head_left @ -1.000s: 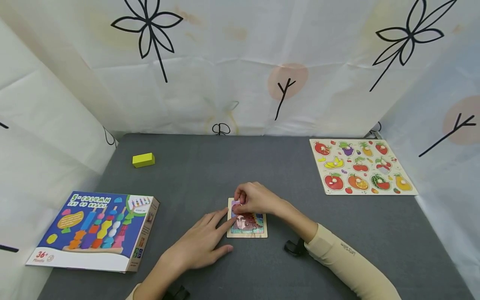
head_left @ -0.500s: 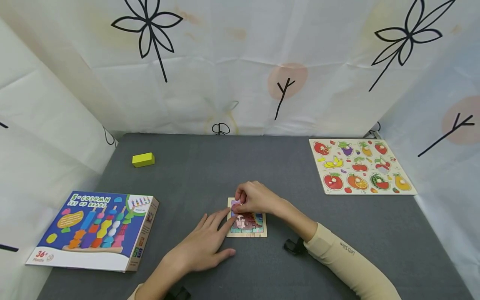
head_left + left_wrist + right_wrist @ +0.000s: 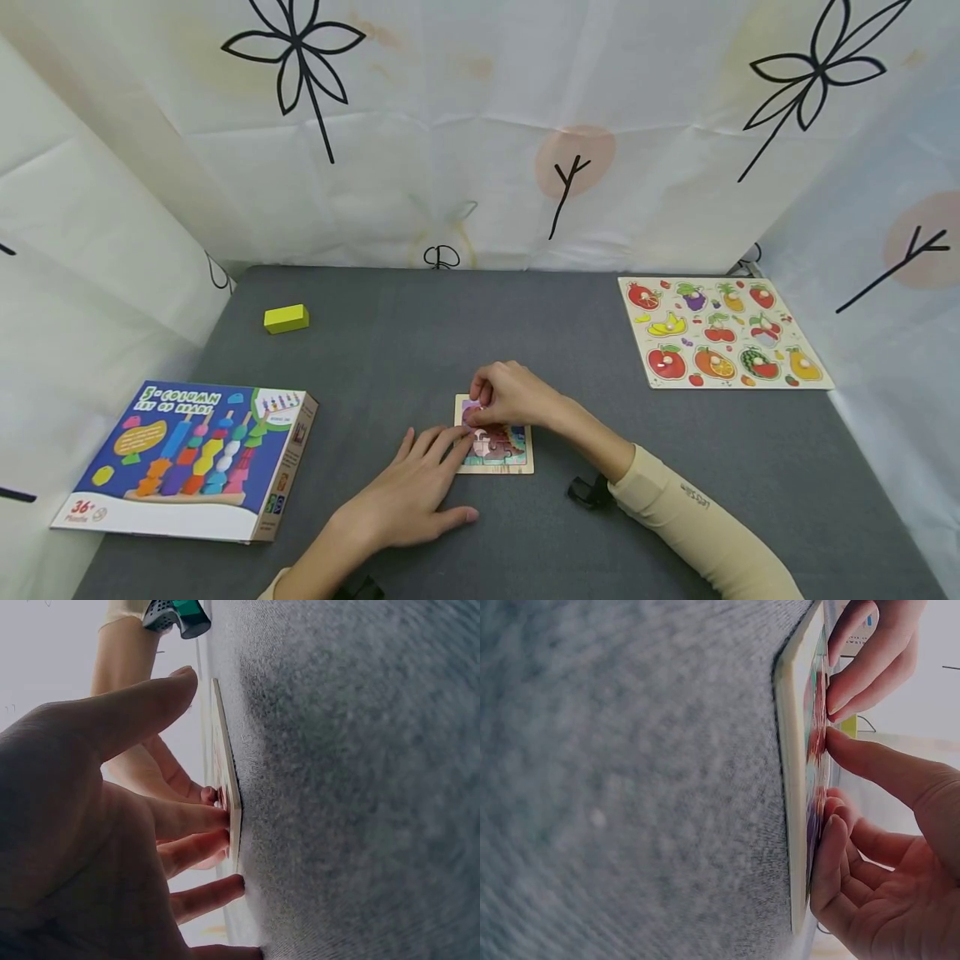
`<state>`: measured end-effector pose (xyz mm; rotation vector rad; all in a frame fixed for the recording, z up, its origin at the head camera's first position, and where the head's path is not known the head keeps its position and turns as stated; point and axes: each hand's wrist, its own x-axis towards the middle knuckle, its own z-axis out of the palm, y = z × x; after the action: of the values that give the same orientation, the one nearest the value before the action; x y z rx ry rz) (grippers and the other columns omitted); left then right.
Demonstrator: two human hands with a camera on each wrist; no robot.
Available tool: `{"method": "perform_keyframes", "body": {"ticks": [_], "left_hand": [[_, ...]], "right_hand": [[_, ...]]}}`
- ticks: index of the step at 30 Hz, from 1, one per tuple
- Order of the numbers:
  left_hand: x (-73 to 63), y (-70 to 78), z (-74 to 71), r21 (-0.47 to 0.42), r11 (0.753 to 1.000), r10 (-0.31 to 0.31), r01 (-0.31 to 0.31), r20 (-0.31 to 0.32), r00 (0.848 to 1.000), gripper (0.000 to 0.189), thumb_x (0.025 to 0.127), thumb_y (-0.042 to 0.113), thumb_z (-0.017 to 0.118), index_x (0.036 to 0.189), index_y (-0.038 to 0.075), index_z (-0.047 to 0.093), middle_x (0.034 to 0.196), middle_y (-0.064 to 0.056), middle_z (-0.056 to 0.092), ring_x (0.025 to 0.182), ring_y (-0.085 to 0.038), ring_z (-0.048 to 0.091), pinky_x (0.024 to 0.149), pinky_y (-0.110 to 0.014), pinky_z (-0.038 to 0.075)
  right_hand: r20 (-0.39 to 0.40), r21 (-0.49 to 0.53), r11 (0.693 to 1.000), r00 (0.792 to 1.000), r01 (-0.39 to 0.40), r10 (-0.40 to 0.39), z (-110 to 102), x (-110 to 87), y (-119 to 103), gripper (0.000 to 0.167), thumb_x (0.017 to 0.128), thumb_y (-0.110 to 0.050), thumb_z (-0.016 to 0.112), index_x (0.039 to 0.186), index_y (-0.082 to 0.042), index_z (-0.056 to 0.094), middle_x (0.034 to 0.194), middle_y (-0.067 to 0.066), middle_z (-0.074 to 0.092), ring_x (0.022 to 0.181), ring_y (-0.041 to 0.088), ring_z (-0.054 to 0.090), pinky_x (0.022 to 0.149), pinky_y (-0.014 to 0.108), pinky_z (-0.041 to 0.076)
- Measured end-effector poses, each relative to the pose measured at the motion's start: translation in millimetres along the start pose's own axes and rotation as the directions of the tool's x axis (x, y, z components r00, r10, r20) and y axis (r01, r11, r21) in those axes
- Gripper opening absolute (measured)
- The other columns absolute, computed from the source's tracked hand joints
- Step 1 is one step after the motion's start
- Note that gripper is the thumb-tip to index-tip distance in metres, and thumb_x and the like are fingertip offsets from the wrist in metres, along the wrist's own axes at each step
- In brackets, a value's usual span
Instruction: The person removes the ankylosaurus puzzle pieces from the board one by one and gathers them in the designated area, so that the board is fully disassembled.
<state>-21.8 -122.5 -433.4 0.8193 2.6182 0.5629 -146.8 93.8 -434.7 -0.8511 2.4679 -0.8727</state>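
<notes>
A small wooden jigsaw board (image 3: 497, 469) with a pale frame and a colourful picture lies flat on the grey table. My left hand (image 3: 408, 497) has its fingers stretched out, with fingertips at the board's left edge and the thumb apart on the table. Over the board's upper left, my right hand (image 3: 517, 396) curls its fingers and pinches a puzzle piece between thumb and fingers. That piece is mostly hidden by the fingers. In the right wrist view, the right thumb (image 3: 874, 766) and fingertips sit against the picture surface.
At the left stands a blue and white toy box (image 3: 191, 458). A yellow block (image 3: 287, 319) lies at the back left. A fruit puzzle board (image 3: 693, 321) rests at the back right. White printed cloth (image 3: 450, 192) walls surround the table (image 3: 405, 333).
My left hand has slid slightly to the right, its fingertips shifting over the board's left edge. The right hand stays in nearly the same place on the puzzle.
</notes>
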Motion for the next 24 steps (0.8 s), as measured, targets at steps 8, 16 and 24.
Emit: {"method": "perform_keyframes", "body": {"ticks": [8, 16, 24], "left_hand": [[-0.3, -0.2, -0.4, -0.001, 1.000, 0.005, -0.005, 0.007, 1.000, 0.090, 0.101, 0.055, 0.072, 0.169, 0.009, 0.037, 0.174, -0.007, 0.036, 0.160, -0.036, 0.035, 0.124, -0.080, 0.028], [0.0, -0.8, 0.2, 0.009, 1.000, 0.005, -0.005, 0.010, 1.000, 0.090, 0.100, 0.056, 0.073, 0.169, 0.009, 0.038, 0.174, -0.007, 0.036, 0.159, -0.036, 0.035, 0.124, -0.080, 0.029], [-0.2, -1.5, 0.6, 0.015, 1.000, 0.007, -0.007, 0.010, 1.000, 0.089, 0.100, 0.056, 0.072, 0.168, 0.009, 0.039, 0.173, -0.007, 0.036, 0.159, -0.036, 0.035, 0.124, -0.079, 0.029]], "right_hand": [[0.017, 0.003, 1.000, 1.000, 0.011, -0.011, 0.4, 0.6, -0.3, 0.020, 0.091, -0.025, 0.088, 0.096, -0.009, 0.077, 0.084, 0.000, 0.071, 0.068, 0.002, 0.058, 0.065, 0.018, 0.050], [-0.013, -0.024, 1.000, 1.000, 0.006, -0.006, 0.1, 0.2, -2.1, 0.025, 0.091, -0.024, 0.089, 0.102, -0.006, 0.076, 0.085, 0.001, 0.073, 0.069, 0.001, 0.060, 0.065, 0.018, 0.051], [-0.009, -0.045, 0.999, 1.000, -0.011, 0.011, -1.5, 1.1, -4.3, 0.027, 0.091, -0.026, 0.090, 0.103, -0.006, 0.076, 0.086, 0.001, 0.074, 0.070, 0.002, 0.060, 0.065, 0.018, 0.051]]}}
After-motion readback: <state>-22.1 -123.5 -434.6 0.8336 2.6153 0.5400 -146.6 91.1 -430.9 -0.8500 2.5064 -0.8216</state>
